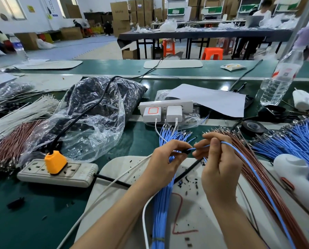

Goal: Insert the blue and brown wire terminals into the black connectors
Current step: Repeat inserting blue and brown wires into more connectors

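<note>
My left hand [165, 160] pinches a small black connector [186, 151] above the grey mat. My right hand [218, 166] pinches a single blue wire [249, 164] near its tip, and that tip meets the connector. The wire trails back over my right hand toward the lower right. A bundle of blue wires [161, 203] lies under my left hand, its terminals fanned out toward the far side. A bundle of brown wires [254, 169] lies under and right of my right hand.
A grey power strip [56, 174] with an orange plug lies at left, a plastic bag of black connectors [96, 108] behind it. A white socket with chargers [166, 108], a water bottle [279, 81], black tape [252, 126] and more blue wires [293, 139] surround the mat [195, 212].
</note>
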{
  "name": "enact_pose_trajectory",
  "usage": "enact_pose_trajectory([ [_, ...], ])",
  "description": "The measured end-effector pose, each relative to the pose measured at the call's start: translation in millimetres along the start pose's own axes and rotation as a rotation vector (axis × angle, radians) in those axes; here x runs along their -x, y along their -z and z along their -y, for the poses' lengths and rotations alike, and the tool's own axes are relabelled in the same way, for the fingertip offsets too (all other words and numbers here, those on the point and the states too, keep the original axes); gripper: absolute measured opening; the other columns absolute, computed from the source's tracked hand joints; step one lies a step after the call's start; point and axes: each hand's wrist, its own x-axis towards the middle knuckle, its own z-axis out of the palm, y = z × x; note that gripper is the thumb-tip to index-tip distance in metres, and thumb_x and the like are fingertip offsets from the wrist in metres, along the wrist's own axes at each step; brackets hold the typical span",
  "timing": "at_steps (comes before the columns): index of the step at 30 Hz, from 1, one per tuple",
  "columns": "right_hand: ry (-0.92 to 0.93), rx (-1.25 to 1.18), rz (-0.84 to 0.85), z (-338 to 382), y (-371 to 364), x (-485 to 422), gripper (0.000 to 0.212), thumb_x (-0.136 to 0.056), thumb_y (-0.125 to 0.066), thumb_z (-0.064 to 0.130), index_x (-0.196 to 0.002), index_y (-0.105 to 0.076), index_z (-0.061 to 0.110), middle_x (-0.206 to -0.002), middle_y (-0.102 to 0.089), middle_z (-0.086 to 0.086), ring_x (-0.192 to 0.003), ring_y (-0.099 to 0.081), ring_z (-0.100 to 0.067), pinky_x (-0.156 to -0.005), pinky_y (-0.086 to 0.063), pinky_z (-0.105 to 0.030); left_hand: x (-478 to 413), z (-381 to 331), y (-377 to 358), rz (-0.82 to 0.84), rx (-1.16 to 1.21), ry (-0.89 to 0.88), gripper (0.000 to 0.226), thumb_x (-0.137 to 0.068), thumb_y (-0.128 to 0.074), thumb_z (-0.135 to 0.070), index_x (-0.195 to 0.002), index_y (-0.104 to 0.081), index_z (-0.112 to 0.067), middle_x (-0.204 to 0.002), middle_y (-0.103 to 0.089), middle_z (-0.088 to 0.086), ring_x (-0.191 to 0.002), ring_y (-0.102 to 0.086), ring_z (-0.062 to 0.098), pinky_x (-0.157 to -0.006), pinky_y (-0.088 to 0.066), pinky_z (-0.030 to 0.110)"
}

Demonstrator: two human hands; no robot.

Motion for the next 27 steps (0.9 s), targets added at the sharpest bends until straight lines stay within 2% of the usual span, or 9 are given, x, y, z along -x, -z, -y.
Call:
enact_pose_trajectory([
  [3, -0.061, -0.007, 0.003, -2.1, 0.9, -1.6, 0.019, -0.098, -0.037, 0.016, -0.095, -0.056, 0.019, -0.078, -0.063, 0.003, -0.064, -0.062, -0.01, -0.062, -0.052, -0.024, 0.0, -0.8, -0.1, -0.006, -0.028, -0.03, 0.022, -0.09, -0.058, 0.002, -0.103, -0.066, -0.014, -0.098, -0.064, -0.004, -0.088, -0.059, 0.002, -0.082, -0.046, 0.015],
  [6, -0.166, -0.019, 0.021, -5.6, 0.6, -4.8, 0.017, -0.099, -0.045, 0.016, -0.091, -0.057, 0.025, -0.081, -0.065, -0.007, -0.065, -0.064, -0.011, -0.066, -0.052, -0.023, -0.4, -1.1, 0.7, -0.061, -0.069, -0.113, 0.023, -0.089, -0.057, 0.003, -0.105, -0.067, -0.01, -0.098, -0.061, -0.005, -0.091, -0.059, 0.004, -0.083, -0.046, 0.016],
  [8, -0.272, -0.023, 0.042, -9.6, 0.2, -6.3, 0.019, -0.099, -0.047, 0.015, -0.086, -0.058, 0.024, -0.073, -0.067, -0.008, -0.06, -0.065, -0.009, -0.065, -0.052, -0.027, -0.3, -1.7, 0.8, -0.107, -0.073, -0.125, 0.025, -0.089, -0.058, 0.002, -0.106, -0.065, -0.016, -0.099, -0.062, -0.007, -0.093, -0.06, 0.006, -0.083, -0.048, 0.018],
  [10, -0.388, -0.075, 0.056, -13.3, 0.3, -7.8, 0.02, -0.098, -0.049, 0.015, -0.082, -0.059, 0.018, -0.066, -0.065, 0.0, -0.056, -0.065, -0.012, -0.062, -0.054, -0.034, 0.7, -2.9, -0.1, -0.157, -0.051, -0.102, 0.028, -0.089, -0.061, -0.002, -0.102, -0.058, -0.026, -0.095, -0.063, -0.01, -0.089, -0.061, 0.005, -0.081, -0.048, 0.017],
  [12, -0.468, -0.153, 0.068, -15.9, 0.4, -9.1, 0.02, -0.097, -0.051, 0.013, -0.079, -0.059, 0.016, -0.064, -0.064, 0.0, -0.054, -0.064, -0.015, -0.058, -0.054, -0.033, 0.7, -2.5, 0.1, -0.185, -0.048, -0.1, 0.028, -0.087, -0.062, -0.004, -0.097, -0.05, -0.028, -0.09, -0.064, -0.01, -0.084, -0.061, 0.005, -0.077, -0.048, 0.017],
  [16, -0.524, -0.223, 0.136, -17.6, 1.3, -8.5, 0.02, -0.095, -0.055, 0.013, -0.076, -0.061, 0.012, -0.059, -0.065, -0.002, -0.053, -0.062, -0.014, -0.052, -0.052, -0.024, 1.1, -0.5, 1.2, -0.139, -0.207, -0.19, 0.02, -0.088, -0.063, -0.011, -0.098, -0.049, -0.022, -0.09, -0.064, -0.006, -0.085, -0.059, 0.003, -0.081, -0.045, 0.017],
  [21, -0.53, -0.233, 0.209, -17.2, 4.7, -8.3, 0.016, -0.091, -0.062, 0.013, -0.076, -0.065, 0.007, -0.063, -0.068, -0.009, -0.056, -0.063, -0.02, -0.056, -0.054, -0.028, 1.9, -1.2, 2.0, -0.139, -0.292, -0.238, 0.022, -0.087, -0.064, -0.016, -0.099, -0.048, -0.025, -0.091, -0.064, -0.005, -0.085, -0.057, 0.006, -0.081, -0.044, 0.021],
  [24, -0.53, -0.186, 0.221, -16.1, 5.4, -7.9, 0.013, -0.089, -0.065, 0.016, -0.079, -0.074, 0.017, -0.071, -0.073, -0.004, -0.057, -0.064, -0.016, -0.061, -0.056, -0.029, -0.1, -0.8, 4.1, -0.156, -0.417, -0.302, 0.016, -0.087, -0.061, -0.025, -0.097, -0.048, -0.023, -0.088, -0.064, -0.007, -0.081, -0.053, 0.005, -0.081, -0.04, 0.023],
  [27, -0.657, -0.257, 0.243, -14.1, 4.3, -7.0, 0.022, -0.089, -0.064, 0.016, -0.078, -0.078, 0.027, -0.075, -0.074, -0.003, -0.054, -0.06, -0.011, -0.055, -0.053, -0.023, -0.3, 1.8, 4.6, -0.134, -0.432, -0.299, 0.012, -0.084, -0.067, -0.016, -0.085, -0.055, -0.013, -0.081, -0.062, -0.003, -0.075, -0.053, 0.012, -0.077, -0.043, 0.033],
])
